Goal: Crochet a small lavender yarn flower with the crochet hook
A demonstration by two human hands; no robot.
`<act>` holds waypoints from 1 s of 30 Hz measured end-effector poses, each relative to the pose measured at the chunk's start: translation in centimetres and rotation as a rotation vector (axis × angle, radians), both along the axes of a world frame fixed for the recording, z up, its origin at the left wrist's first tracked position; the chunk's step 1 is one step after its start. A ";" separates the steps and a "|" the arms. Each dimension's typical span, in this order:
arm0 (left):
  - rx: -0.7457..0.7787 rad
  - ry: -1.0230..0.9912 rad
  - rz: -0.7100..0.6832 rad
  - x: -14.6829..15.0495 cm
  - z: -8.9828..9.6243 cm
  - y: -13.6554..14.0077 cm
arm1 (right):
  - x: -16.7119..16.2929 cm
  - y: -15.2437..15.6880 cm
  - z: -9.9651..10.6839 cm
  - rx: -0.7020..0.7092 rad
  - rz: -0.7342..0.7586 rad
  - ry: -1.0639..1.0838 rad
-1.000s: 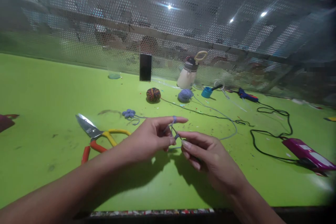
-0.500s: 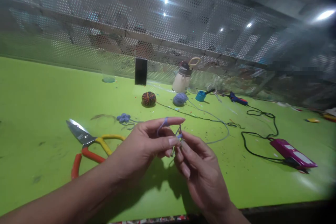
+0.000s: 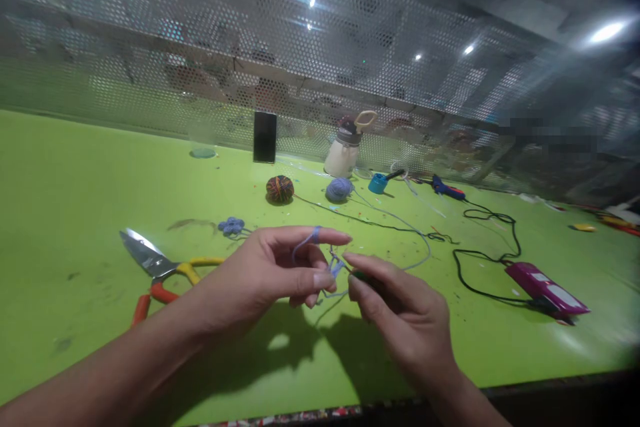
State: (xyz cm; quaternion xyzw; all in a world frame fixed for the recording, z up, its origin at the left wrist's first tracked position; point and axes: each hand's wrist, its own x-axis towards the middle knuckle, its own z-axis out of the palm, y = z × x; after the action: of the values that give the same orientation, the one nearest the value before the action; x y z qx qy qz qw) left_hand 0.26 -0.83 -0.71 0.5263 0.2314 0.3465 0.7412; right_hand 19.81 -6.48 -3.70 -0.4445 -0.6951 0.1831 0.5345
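Tabletop [image 3: 165, 193], lime green, before perforated screen [image 3: 280, 47]

Left forearm [image 3: 135, 353], bare: is reaching in from the near left, slanting toward the far right. Left hand [image 3: 260, 267]: is holding its index finger [image 3: 334, 237] out to the right, while its thumb [image 3: 300, 280] is pointing the same way below and the remaining fingers are curling under. Right forearm [image 3: 467, 400], bare: is rising from the near right, leaning left. Right hand [image 3: 413, 320]: is pinching between thumb and index finger, fingertips pointing left, near the left hand's.
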 end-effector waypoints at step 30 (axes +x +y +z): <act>-0.043 0.045 0.038 -0.4 0.2 0.6 | 3.3 1.7 1.8 0.133 0.236 -0.305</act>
State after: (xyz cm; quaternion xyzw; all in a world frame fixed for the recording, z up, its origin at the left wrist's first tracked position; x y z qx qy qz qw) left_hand -0.16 -0.23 -0.54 0.5136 0.2653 0.3434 0.7403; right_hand 23.13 -4.74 -1.93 -0.3462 -0.8258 0.1290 0.4260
